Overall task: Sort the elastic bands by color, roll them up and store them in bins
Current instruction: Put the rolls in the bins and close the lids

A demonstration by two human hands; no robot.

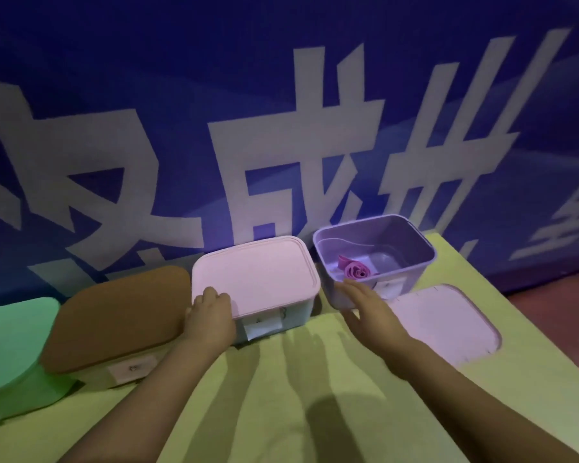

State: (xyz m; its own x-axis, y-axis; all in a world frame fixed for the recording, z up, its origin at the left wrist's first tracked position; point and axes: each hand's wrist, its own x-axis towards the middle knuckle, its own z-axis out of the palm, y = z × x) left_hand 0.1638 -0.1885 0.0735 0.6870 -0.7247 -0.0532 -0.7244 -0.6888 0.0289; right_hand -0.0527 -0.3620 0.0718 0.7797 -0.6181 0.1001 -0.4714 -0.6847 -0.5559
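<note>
Left hand point(211, 315) curled over the near-left corner of the pink lid point(258, 272), fingers bent onto its top, thumb hidden, so a true grip or a mere press cannot be told for certain; looks like a hold on the lid's edge. Pink bin point(274, 320) beneath, closed, paper label on its near face. Right hand point(371, 309) flat and relaxed, fingers straight and slightly apart, holding nothing, hovering at the near wall of the purple bin point(411, 277); contact with the wall not clear.

Inside that open purple bin, near its near-left part: one rolled pink-purple elastic band point(356, 270), loosely coiled, a tail lying off to the left. Probably light, soft and springy, likely to uncoil if let go carelessly; best pinched across the coil from both sides, not by the loose tail.

To the right of the purple bin, a loose pale lid point(442, 325) lying flat on the yellow-green table point(281, 379). Left of the pink bin, a brown-lidded bin point(121, 312), then a green-lidded bin point(10, 342) at far left. Behind everything, a blue banner point(281, 95) with large white characters.
</note>
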